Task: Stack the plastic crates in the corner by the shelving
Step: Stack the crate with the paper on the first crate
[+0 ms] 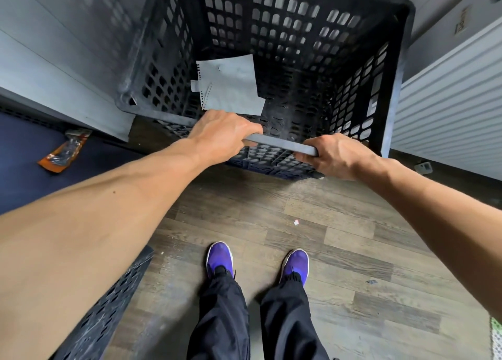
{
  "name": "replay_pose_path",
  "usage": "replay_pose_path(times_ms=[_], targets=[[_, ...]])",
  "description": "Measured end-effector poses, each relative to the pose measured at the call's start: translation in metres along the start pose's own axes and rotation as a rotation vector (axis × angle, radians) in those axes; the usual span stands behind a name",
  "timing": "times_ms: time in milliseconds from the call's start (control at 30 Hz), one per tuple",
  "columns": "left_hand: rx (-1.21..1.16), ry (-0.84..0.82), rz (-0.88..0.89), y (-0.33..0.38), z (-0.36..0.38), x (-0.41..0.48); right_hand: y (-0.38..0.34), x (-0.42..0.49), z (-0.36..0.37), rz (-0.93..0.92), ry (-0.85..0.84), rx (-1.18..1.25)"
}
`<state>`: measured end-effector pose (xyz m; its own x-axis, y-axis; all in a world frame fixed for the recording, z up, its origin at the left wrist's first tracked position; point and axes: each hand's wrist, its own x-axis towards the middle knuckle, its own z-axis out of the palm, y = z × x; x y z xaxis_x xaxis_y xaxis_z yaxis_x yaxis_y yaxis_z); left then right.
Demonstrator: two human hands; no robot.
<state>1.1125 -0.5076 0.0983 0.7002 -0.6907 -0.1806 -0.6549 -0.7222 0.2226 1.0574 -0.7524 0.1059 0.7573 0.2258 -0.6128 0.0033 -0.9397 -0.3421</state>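
A tall black perforated plastic crate (pixel 385 69) stands on the wood floor, tucked into a corner between a grey panel on the left and a ribbed white panel on the right. Sheets of torn white paper (pixel 231 84) lie inside it. My left hand (pixel 220 134) and my right hand (pixel 331 156) both grip the crate's near rim, side by side, fingers curled over the edge. A second black perforated crate (pixel 108 310) shows partly at the lower left, under my left forearm.
The grey panel (pixel 54 69) is close on the left and the ribbed white panel (pixel 448 110) on the right. An orange packet (pixel 63 150) lies on a dark blue surface at the left. My purple shoes (pixel 220 259) stand on the wood floor behind the crate.
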Motion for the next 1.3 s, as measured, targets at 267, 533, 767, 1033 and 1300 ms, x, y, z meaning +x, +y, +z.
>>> replay_pose_path(times_ms=[267, 533, 767, 1033, 1300], targets=[[-0.049, -0.01, -0.071, 0.004, -0.001, 0.001, 0.006, 0.003, 0.001, -0.016, 0.027, -0.065], [-0.035, -0.018, -0.1, 0.002, 0.002, 0.003, -0.001, 0.004, 0.007, 0.065, 0.101, -0.107], [0.065, 0.152, -0.343, 0.031, 0.025, -0.001, -0.002, 0.0, 0.01, 0.055, 0.17, -0.123], [-0.009, 0.197, -0.381, 0.041, 0.028, -0.004, -0.006, -0.001, 0.013, 0.132, 0.206, -0.136], [-0.034, 0.137, -0.377, -0.002, 0.013, -0.025, -0.004, -0.008, 0.021, 0.178, 0.297, -0.175]])
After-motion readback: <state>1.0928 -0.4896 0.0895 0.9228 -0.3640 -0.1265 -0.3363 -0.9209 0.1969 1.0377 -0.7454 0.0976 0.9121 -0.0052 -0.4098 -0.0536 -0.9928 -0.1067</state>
